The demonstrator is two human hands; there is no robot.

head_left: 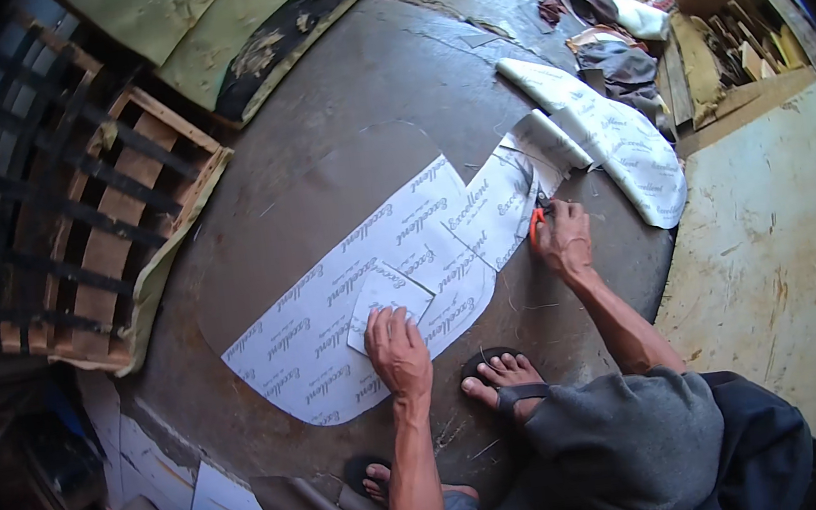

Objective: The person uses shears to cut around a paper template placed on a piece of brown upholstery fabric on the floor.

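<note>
On the floor lies a large white sheet [331,284] with dark printed lettering on it, straight on its far edge and rounded on its near one. My left hand [399,352] rests palm down on a small white cut piece [377,294] lying on that sheet, its fingers extended and slightly apart. My right hand [565,240] grips scissors [536,220] with orange handles. Their dark blades are at the edge of a printed strip [498,204] beside the sheet; the fingers partly hide the handles. The strip's far end curls up into a roll.
Another printed sheet [616,141] lies curled at the right. A wooden frame with black webbing [110,198] stands at the left. Behind are a worn foam-like panel [294,46], cloth scraps [607,61] and a bin of wood offcuts [746,45]. A pale board [761,265] lies right.
</note>
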